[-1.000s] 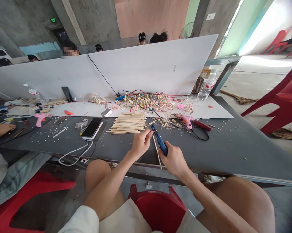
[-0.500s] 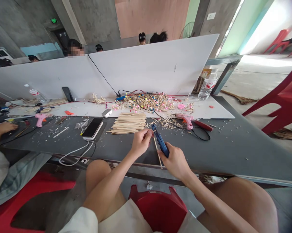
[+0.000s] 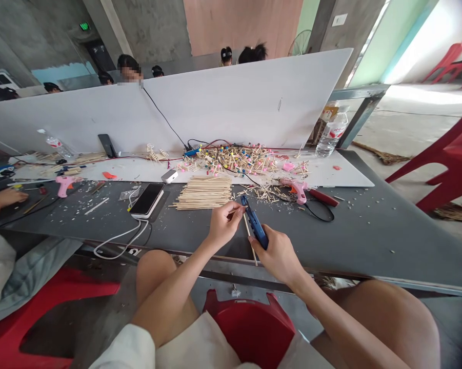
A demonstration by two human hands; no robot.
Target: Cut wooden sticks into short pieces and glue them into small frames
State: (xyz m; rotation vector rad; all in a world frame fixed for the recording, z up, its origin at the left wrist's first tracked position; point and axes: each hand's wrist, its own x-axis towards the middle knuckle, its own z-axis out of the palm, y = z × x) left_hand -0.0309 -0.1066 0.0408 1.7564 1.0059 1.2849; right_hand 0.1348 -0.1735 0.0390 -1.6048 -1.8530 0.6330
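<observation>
My right hand [image 3: 280, 253] is wrapped round a pair of blue pliers [image 3: 257, 225], with the jaws pointing away from me over the table. My left hand [image 3: 226, 224] is closed in a pinch at the jaws, on what looks like a thin wooden stick [image 3: 235, 210]; the fingers hide most of it. A longer pale stick [image 3: 250, 240] slants below the pliers to the table's front edge, close by my right thumb. Just beyond my left hand lies a neat stack of wooden sticks [image 3: 203, 193]. Short cut pieces [image 3: 267, 193] are scattered past the jaws.
A heap of small sticks with coloured ends [image 3: 238, 160] lies at the back. To the right are a pink glue gun [image 3: 300, 191] and a water bottle [image 3: 332, 134]. A phone [image 3: 148, 199] with a white cable lies left. A co-worker's hand [image 3: 11, 197] rests far left.
The pinched stick shows a little more between my left fingers at the jaws. Both hands stay in nearly the same place; the view has shifted slightly.
</observation>
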